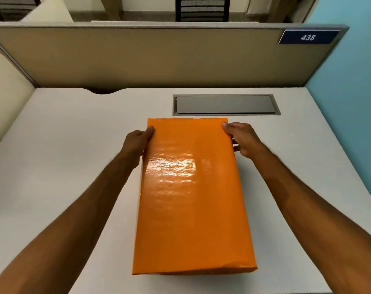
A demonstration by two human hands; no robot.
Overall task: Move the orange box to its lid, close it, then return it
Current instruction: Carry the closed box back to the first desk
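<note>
A glossy orange box [191, 198] fills the middle of the white desk [63, 155], long side running away from me, its orange top face towards the camera. No seam between lid and box shows from here. My left hand [137, 143] grips the far left edge, thumb on the top face. My right hand [242, 137] grips the far right edge the same way, fingers down the side. Whether the box rests on the desk or is lifted slightly cannot be told.
A grey recessed cable hatch [226, 104] lies in the desk just behind the box. A beige partition [159, 58] closes the back, bearing a blue sign "438" [307, 37]. A light blue wall [354, 102] stands on the right, a cream panel [4, 98] on the left.
</note>
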